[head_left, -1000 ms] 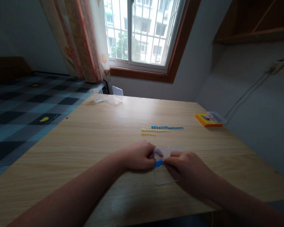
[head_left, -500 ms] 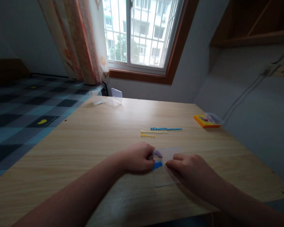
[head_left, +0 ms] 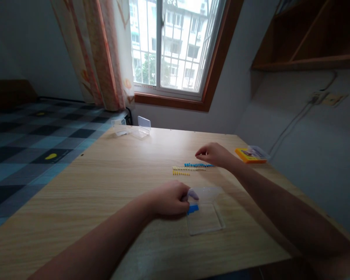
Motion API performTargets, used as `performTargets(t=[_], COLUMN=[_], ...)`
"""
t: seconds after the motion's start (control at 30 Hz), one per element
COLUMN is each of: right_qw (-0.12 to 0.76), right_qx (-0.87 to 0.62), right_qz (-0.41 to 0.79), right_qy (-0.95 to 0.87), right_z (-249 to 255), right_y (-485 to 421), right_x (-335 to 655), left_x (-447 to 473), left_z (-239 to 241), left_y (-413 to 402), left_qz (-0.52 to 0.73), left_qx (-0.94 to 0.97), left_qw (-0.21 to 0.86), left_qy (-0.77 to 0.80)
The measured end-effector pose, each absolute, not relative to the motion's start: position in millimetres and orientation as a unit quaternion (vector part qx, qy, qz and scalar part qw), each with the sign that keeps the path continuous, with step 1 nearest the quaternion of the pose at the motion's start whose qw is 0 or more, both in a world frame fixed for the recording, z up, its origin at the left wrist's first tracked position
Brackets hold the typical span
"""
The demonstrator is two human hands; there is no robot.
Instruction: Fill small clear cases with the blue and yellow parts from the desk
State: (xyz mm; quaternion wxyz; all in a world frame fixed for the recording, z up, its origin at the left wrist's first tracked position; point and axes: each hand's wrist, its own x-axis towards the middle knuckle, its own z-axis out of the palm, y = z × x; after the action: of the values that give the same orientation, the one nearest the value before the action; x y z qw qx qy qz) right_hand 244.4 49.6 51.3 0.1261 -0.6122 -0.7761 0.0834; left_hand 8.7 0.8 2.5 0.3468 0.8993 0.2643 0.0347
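My left hand (head_left: 170, 199) rests curled on the wooden table (head_left: 111, 182), its thumb on the left edge of a small clear plastic box (head_left: 205, 216) lying open. A few blue pieces (head_left: 193, 209) lie in the box's near-left corner by my fingers. My right hand (head_left: 214, 154) is stretched out over the far row of small blue pieces (head_left: 196, 165), fingers bent down in a pinch at the row. Just nearer run a row of pale yellow pieces (head_left: 189, 168) and a short yellow row (head_left: 181, 174).
Two more clear plastic boxes (head_left: 131, 127) stand open at the table's far left corner. An orange-based box (head_left: 251, 154) sits near the right edge by the wall. A checked bed cover (head_left: 32, 147) lies to the left, a window behind.
My right hand has left the clear box and reached forward to the row of blue pieces. My left hand has stayed on the box's edge.
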Motion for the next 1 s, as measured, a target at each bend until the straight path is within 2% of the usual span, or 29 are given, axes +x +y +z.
performTargets(t=[0.33, 0.67, 1.0], right_qw=[0.038, 0.032, 0.000], right_qx=[-0.623, -0.665, -0.684], right_qz=[0.164, 0.078, 0.067], right_qy=[-0.764, -0.742, -0.727], right_z=[17, 16, 16], right_y=[97, 110, 100], right_x=[230, 229, 218], left_x=[8, 8, 8], left_z=[0, 3, 0], left_y=[0, -1, 1], left_qz=[0.042, 0.038, 0.044], left_qx=[0.897, 0.897, 0.894], left_qw=[0.356, 0.356, 0.373], left_qy=[0.260, 0.259, 0.246])
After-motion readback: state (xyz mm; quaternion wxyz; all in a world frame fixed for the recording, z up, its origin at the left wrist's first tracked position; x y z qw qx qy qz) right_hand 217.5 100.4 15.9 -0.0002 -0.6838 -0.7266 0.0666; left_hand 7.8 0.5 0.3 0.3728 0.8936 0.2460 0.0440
